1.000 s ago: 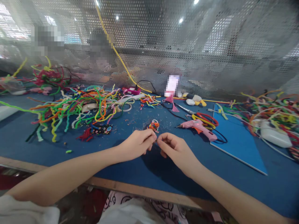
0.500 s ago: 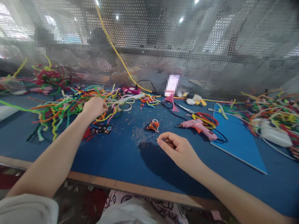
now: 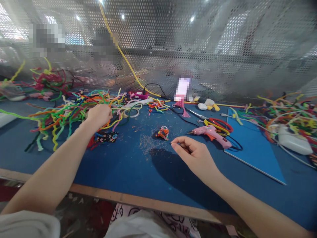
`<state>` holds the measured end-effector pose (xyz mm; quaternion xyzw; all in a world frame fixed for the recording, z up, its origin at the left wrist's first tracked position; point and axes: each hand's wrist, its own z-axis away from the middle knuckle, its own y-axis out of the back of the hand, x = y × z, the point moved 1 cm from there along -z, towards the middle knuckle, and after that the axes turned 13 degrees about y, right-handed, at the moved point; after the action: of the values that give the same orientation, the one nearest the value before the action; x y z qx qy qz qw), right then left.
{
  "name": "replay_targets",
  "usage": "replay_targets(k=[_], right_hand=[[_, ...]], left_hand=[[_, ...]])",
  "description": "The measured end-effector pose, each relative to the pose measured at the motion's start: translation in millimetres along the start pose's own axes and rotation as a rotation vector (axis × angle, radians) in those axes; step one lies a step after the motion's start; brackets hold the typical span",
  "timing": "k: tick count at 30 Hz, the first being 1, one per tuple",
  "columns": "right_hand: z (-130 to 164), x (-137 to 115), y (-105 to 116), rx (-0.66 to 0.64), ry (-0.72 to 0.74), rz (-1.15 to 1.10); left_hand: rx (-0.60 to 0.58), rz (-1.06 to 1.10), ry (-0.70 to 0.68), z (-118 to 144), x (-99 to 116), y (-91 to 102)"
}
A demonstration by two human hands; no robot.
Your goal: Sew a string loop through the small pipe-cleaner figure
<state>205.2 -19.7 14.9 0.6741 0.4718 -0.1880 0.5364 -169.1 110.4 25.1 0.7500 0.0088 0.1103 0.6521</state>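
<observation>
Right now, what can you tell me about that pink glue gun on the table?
The glue gun looks like pink plastic, with a dark-tipped nozzle pointing left and an orange trigger. It lies on its side on the blue tabletop, in front of the scissors. Its handle slants right towards the viewer, its end overlapping the edge of the blue board. A black cord curves nearby. Neither hand touches it.

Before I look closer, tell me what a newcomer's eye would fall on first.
Probably the multicoloured tangle of fuzzy stems on the left of the blue tabletop, with the left hand over it. Next might come the pink glue gun right of centre, beyond the right hand, and the small colourful bundle lying between the hands.
</observation>
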Motion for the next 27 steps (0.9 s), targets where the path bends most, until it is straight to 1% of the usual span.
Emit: replay_targets(k=[4, 7, 10, 13, 14, 16, 17, 19, 21, 22, 23, 25, 26, 27], right_hand=[[-1.2, 1.1, 1.8, 0.052, 0.007, 0.01], [-1.4, 4.5, 2.3, 0.064, -0.004, -0.017], [-2.1, 7.4, 3.5, 0.098, -0.005, -0.04], [-3.2, 6.8, 7.2, 0.135, 0.027, -0.026], [-3.4, 5.5, 9.0, 0.146, 0.055, -0.009], [-3.1, 1.6, 13.3, 0.172, 0.149, 0.049], [-2.6, -0.8, 15.6, 0.191, 0.213, 0.092], [-1.3, -5.4, 20.0, 0.236, 0.348, 0.195], [-0.3, -8.6, 23.5, 0.273, 0.457, 0.297], [-0.2, -9.6, 24.8, 0.285, 0.496, 0.337], [-0.3, -10.1, 25.8, 0.29, 0.528, 0.368], [-1.0, -10.2, 26.9, 0.289, 0.573, 0.407], [-1.4, -10.0, 27.0, 0.286, 0.587, 0.42], [-1.6, -9.8, 26.6, 0.282, 0.596, 0.428]], left_hand=[[0.045, -0.153, 0.029, 4.0, 7.9, -1.8], [0.047, -0.197, 0.017, 5.6, 11.5, -3.2], [0.093, -0.206, 0.017, 5.2, 11.9, -1.5], [0.222, -0.133, 0.012, 8.0, 19.8, 7.8], [0.284, -0.026, -0.011, 11.7, 26.9, 12.3], [0.311, 0.069, -0.058, 25.3, 49.9, 19.7], [0.242, 0.25, -0.104, 35.7, 65.4, 21.6], [-0.049, 0.65, -0.132, 62.6, 100.8, 19.7], [-0.436, 1.031, -0.093, 93.8, 135.9, 10.8], [-0.624, 1.188, -0.079, 108.9, 150.9, 5.0], [-0.788, 1.316, -0.053, 122.3, 162.9, -1.2], [-1.025, 1.511, 0.013, 142.2, 177.3, -12.9], [-1.107, 1.584, 0.035, 148.4, 180.0, -17.9], [-1.148, 1.65, 0.067, 152.1, 180.2, -22.1]])
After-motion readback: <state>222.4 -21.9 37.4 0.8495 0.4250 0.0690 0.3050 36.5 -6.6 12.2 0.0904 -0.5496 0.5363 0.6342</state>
